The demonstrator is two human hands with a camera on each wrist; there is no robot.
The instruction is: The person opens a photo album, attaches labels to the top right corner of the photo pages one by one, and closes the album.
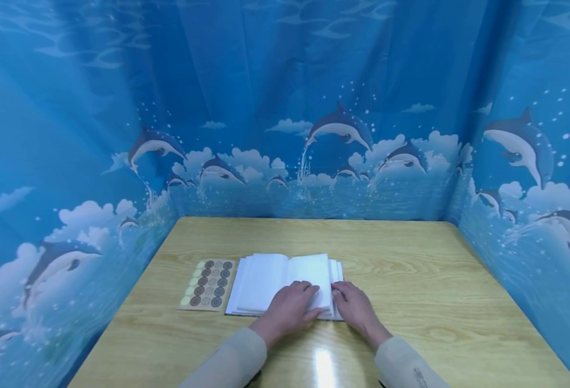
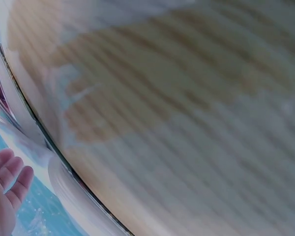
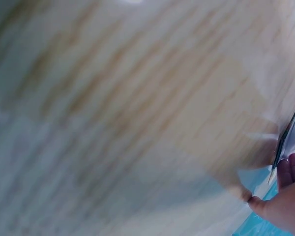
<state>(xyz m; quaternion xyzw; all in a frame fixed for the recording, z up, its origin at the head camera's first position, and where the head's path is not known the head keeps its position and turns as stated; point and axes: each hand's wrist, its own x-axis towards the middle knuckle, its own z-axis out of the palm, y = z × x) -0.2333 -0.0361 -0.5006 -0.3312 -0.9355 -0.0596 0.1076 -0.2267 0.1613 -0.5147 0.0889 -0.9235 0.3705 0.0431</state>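
An open book (image 1: 265, 277) with blank white pages lies on the table. My left hand (image 1: 290, 307) rests on its right-hand page, near the lower edge. In the left wrist view the fingers of the left hand (image 2: 7, 184) are loosely extended beside the book (image 2: 64, 164), whose dark cover edge runs diagonally. At the book's right edge, my right hand (image 1: 358, 310) touches the side where several leaves stand apart. From the right wrist, the thumb of the right hand (image 3: 285, 204) reaches down to the table, away from the fingers at the cover edge.
Left of the book lies a sheet of round stickers (image 1: 209, 285) in brown, grey and pale yellow-green. The wooden table (image 1: 440, 280) has a glossy top with a bright reflection near the front. Blue curtains (image 1: 246, 97) with printed dolphins stand along its back and both sides.
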